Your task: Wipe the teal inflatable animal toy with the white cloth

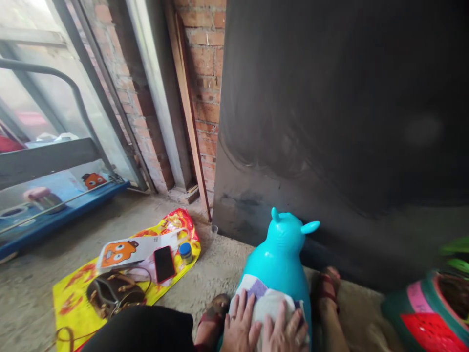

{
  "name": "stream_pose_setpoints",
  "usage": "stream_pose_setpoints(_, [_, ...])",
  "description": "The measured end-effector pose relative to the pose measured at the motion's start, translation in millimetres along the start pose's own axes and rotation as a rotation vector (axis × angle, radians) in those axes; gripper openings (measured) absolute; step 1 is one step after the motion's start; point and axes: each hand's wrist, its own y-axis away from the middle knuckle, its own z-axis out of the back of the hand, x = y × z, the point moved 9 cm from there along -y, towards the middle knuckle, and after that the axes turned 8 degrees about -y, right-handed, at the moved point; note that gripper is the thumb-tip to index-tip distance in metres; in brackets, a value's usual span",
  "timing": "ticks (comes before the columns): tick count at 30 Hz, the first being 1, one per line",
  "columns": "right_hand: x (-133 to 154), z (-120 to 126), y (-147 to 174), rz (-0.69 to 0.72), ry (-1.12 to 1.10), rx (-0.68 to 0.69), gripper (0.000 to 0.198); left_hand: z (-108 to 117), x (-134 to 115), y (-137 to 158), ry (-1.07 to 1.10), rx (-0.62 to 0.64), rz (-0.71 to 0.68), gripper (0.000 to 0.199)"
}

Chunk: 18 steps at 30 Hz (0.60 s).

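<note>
A shiny turquoise inflatable animal toy with two stubby ears stands on the floor between my feet, its head toward the dark board. Over its back lies a white and purple cloth. My left hand rests flat on the cloth's left part, fingers spread. Beside it my right hand also lies flat on the cloth, fingers apart, a ring showing on one of them. Neither hand grips anything. The rear of the toy is hidden below the hands and the frame edge.
On the left, a yellow sheet bears a brown handbag, a phone, a blue-lidded jar and a white box. A blue shelf rack stands behind. The dark board blocks the front; a potted plant stands right.
</note>
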Motion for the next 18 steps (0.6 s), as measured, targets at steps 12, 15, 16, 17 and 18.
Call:
stream_pose_setpoints(12, [19.8, -15.0, -93.3, 0.013, -0.004, 0.13, 0.061, 34.5, -30.3, -64.7, -0.023, -0.068, -0.041, 0.064])
stream_pose_setpoints(15, [2.4, -9.2, -49.4, -0.018, -0.07, 0.091, 0.058, 17.6, -20.8, -42.7, -0.126, -0.05, -0.06, 0.064])
stream_pose_setpoints(16, [-7.4, -5.6, -40.2, -0.051, -0.119, 0.085, 0.056, 10.1, -17.0, -33.9, -0.171, -0.042, -0.074, 0.065])
stream_pose_setpoints(17, [-18.8, -1.0, -37.4, -0.09, -0.176, 0.086, 0.054, 2.6, -12.7, -25.3, -0.205, -0.037, -0.086, 0.066])
stream_pose_setpoints(18, [-31.4, 4.8, -42.1, -0.13, -0.235, 0.085, 0.051, -4.5, -8.1, -17.4, -0.22, -0.036, -0.095, 0.066])
